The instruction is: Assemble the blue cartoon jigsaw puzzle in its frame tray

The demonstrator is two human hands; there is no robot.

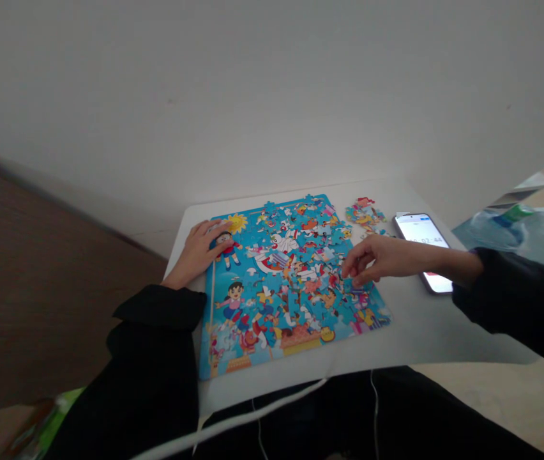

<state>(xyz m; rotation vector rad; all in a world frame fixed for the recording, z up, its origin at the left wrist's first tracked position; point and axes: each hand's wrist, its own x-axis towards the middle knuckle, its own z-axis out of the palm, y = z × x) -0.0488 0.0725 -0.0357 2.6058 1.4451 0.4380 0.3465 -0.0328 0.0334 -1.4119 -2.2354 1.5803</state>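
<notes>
Puzzle (253, 291) lies on the white table (415, 326), a picture board heaped with loose pieces (317, 255) across its middle and right. The hands are apart. The left hand (198, 249) rests open on the board at ten o'clock, fingers spread beside the sun picture (237, 222). The right hand (372, 259) bends over the board's edge at three o'clock, thumb and fingers close together; whether they hold a piece, I cannot tell.

The crowding looks like the main hazard: pieces overlap at odd angles, so a low sweep of the right fingers could drag neighbours along, flip them or push them off the board. If the left hand pressed or slid sideways, it could shift the board and jolt the heap. The right forearm crosses the phone (418, 230) at about two o'clock, so its sleeve (506, 300) could nudge it. A small pile (366, 212) at one o'clock could scatter under a careless knuckle. At six o'clock, the white cable (234, 423) might catch a moving arm.
</notes>
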